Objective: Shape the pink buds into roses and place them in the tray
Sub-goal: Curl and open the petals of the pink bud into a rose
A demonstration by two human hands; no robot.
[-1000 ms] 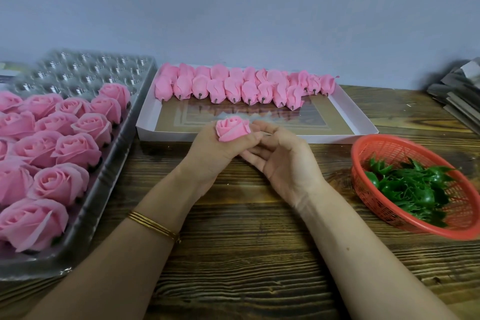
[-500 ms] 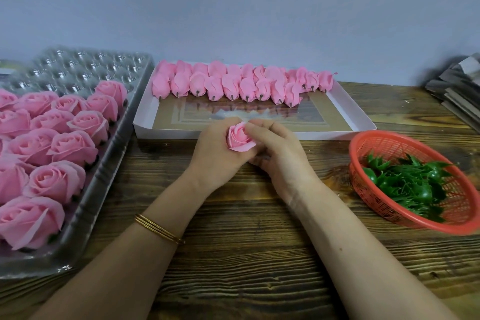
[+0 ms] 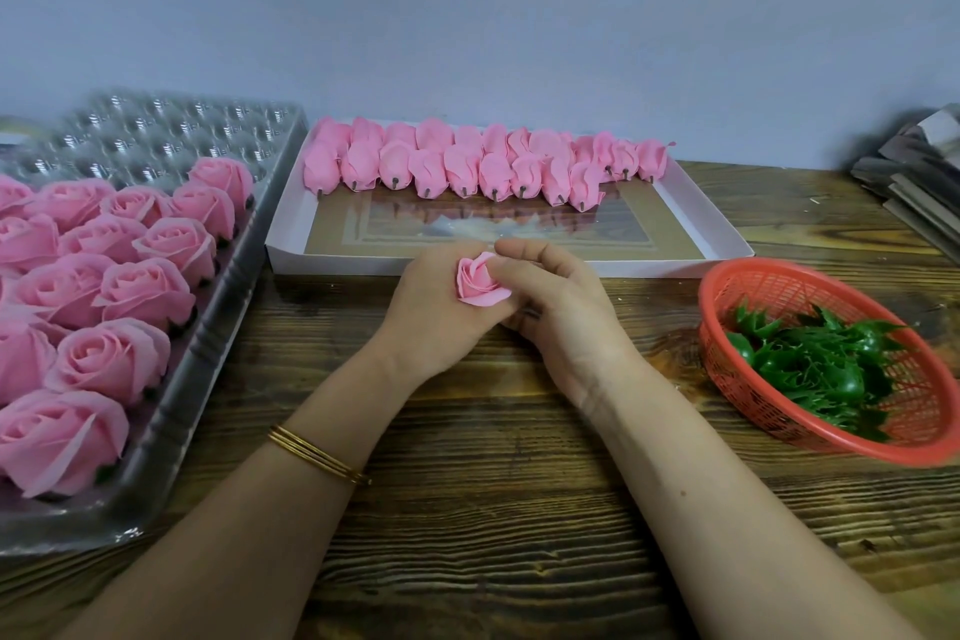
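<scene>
Wooden table [image 3: 467, 509] | left hand [image 3: 436, 312] and right hand [image 3: 561, 312]: fingers [image 3: 524, 252] curled, pinching one rose [image 3: 480, 281] | one tray [image 3: 156, 135] | one red basket [image 3: 737, 296]

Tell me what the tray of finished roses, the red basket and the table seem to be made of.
Tray: thin clear plastic with a glossy finish, judging by the bright glints on its moulded empty cups.
Red basket: probably moulded plastic, given the uniform colour and fine open mesh.
Table: wood or a wood-look surface, dark and matte, with raised grain lines showing.
</scene>
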